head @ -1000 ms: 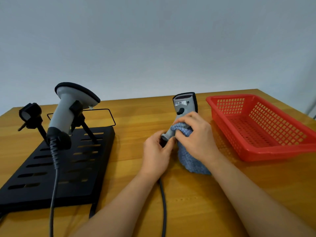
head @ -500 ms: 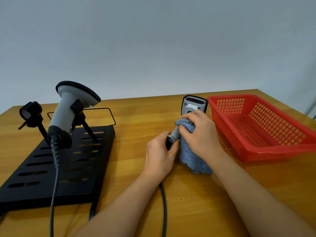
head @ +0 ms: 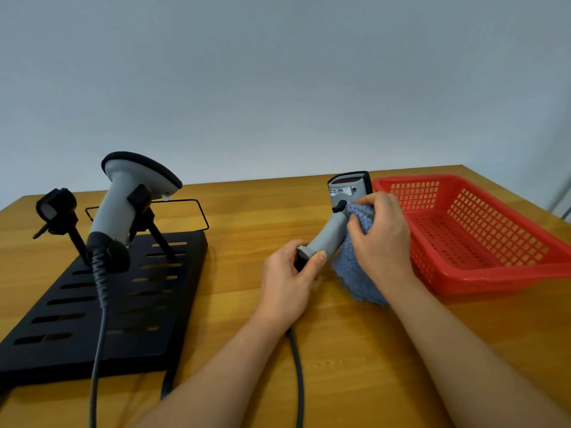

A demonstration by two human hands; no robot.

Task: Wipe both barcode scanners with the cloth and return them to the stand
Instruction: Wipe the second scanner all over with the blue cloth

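My left hand (head: 287,282) gripping the scanner (head: 335,225) base, right hand (head: 381,239) pinching blue cloth (head: 355,273) against its handle, above the table (head: 247,291).

Single head cam, wide-angle, looks fwd and down over table (head: 234,304); close to hands, wall behind.

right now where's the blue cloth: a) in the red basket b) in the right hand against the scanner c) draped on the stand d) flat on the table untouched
b: the right hand presses the blue cloth against the scanner.
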